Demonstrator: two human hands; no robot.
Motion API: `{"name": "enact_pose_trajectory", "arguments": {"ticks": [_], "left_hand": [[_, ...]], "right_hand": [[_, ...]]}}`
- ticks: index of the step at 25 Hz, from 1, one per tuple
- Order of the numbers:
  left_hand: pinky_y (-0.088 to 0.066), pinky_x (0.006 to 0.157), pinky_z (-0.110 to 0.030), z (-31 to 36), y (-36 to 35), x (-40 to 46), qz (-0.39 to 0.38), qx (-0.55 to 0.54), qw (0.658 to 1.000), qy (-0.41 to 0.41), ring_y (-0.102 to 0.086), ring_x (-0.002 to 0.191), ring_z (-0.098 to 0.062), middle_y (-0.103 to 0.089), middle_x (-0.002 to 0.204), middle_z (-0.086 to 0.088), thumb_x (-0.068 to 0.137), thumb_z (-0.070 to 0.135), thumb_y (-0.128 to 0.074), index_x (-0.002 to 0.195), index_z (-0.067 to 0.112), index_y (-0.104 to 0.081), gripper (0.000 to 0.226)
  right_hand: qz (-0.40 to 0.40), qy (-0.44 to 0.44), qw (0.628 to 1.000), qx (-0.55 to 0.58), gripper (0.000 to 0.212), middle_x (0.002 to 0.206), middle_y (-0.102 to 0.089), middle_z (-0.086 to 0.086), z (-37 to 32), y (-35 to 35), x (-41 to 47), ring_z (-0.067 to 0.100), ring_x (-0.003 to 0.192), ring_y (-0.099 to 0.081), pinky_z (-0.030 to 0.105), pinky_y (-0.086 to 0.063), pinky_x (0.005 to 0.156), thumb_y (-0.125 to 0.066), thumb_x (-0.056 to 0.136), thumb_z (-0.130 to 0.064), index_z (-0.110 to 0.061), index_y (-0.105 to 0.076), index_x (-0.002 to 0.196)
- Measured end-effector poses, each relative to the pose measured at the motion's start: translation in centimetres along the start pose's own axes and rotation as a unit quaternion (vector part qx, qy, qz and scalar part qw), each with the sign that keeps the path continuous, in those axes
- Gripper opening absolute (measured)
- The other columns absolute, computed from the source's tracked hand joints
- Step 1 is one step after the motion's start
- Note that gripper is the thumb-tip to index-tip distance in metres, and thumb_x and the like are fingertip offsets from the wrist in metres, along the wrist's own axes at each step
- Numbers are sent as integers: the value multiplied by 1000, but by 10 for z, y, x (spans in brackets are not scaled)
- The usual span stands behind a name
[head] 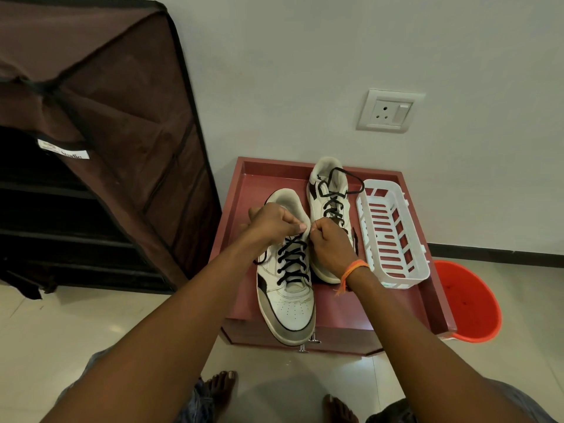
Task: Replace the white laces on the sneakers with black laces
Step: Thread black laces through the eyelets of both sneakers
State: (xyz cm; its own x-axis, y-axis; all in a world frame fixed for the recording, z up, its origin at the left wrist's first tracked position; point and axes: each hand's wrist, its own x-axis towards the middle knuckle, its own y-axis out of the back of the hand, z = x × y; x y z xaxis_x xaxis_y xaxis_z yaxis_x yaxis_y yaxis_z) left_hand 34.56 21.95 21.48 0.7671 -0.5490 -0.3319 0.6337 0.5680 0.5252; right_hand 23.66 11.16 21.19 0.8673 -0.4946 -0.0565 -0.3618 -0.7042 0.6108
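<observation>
Near white leather sneaker (287,288) sits on the maroon tray (427,288). Left hand (274,221) and right hand (329,242) each pinch its soft, floppy black lace (291,257) ends up top. I'd grip near the stiff tips.

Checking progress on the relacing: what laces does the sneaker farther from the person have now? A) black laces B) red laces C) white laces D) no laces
A: the far sneaker shows black laces criss-crossed through its eyelets, the ends looping loose near its collar.
</observation>
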Motion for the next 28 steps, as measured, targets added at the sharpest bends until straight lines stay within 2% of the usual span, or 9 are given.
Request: {"name": "enact_pose_trajectory", "arguments": {"ticks": [3,6,10,13,15,18,22,26,28], "left_hand": [[-46,102,-43,4,8,-4,-17,24,1000,-8,-52,121,-16,-74,100,2,73,59,-73,66,39,-75,21],[-49,102,-42,2,23,-3,-54,-31,997,-36,-65,108,-16,-75,99,-2,89,25,-71,90,14,-78,13],[-54,89,-31,6,20,-12,14,-24,999,-30,-67,100,-16,-72,106,-3,82,10,-77,89,15,-74,10],[-48,64,-27,10,17,-13,113,33,993,17,-63,88,-19,-64,107,-7,71,15,-85,104,9,-68,38],[-43,51,-25,9,20,-13,120,42,991,49,-59,67,-16,-63,88,-8,67,17,-85,84,8,-62,30],[-47,52,-27,5,21,-11,107,15,992,65,-57,56,-17,-62,70,-8,66,15,-83,67,7,-56,28],[-49,53,-27,4,18,-12,109,12,993,48,-63,60,-15,-68,77,-7,68,18,-83,76,5,-64,24],[-39,46,-19,6,15,-18,85,45,995,19,-62,62,-8,-68,80,-1,68,32,-87,91,10,-67,37],[-37,45,-19,7,13,-18,88,61,994,16,-62,64,-10,-68,82,-2,69,30,-86,96,9,-67,39]], "right_hand": [[1,-2,1000,-19,26,66,-45,0,-1,4,0,11,58,-38,18,-33,51,-43,94,-5,-13,-41,69],[23,-14,999,-35,32,58,-41,0,1,10,3,11,52,-35,19,-31,47,-45,89,-3,-13,-36,61],[-7,-38,999,8,33,50,-42,4,2,16,5,17,50,-36,33,-33,51,-46,80,-16,-14,-34,50],[-31,-128,974,186,30,69,-66,12,4,20,-2,28,63,-57,49,-52,66,-37,78,-23,-16,-52,53],[-55,-186,939,284,34,89,-71,23,5,24,-4,35,77,-65,54,-54,82,-32,93,-15,-3,-59,78],[-60,-211,920,324,35,88,-69,24,-1,33,-5,36,77,-68,46,-56,77,-26,99,-14,2,-55,87],[-37,-197,943,267,14,76,-67,13,-5,26,-2,27,63,-66,35,-52,60,-42,97,-19,-8,-52,95],[-50,-152,966,201,42,78,-70,5,-2,25,-2,18,67,-68,33,-51,64,-58,90,-52,-11,-67,93],[-43,-119,975,181,42,77,-72,4,-1,24,-5,15,67,-68,29,-54,65,-66,85,-52,-11,-71,88]]}}
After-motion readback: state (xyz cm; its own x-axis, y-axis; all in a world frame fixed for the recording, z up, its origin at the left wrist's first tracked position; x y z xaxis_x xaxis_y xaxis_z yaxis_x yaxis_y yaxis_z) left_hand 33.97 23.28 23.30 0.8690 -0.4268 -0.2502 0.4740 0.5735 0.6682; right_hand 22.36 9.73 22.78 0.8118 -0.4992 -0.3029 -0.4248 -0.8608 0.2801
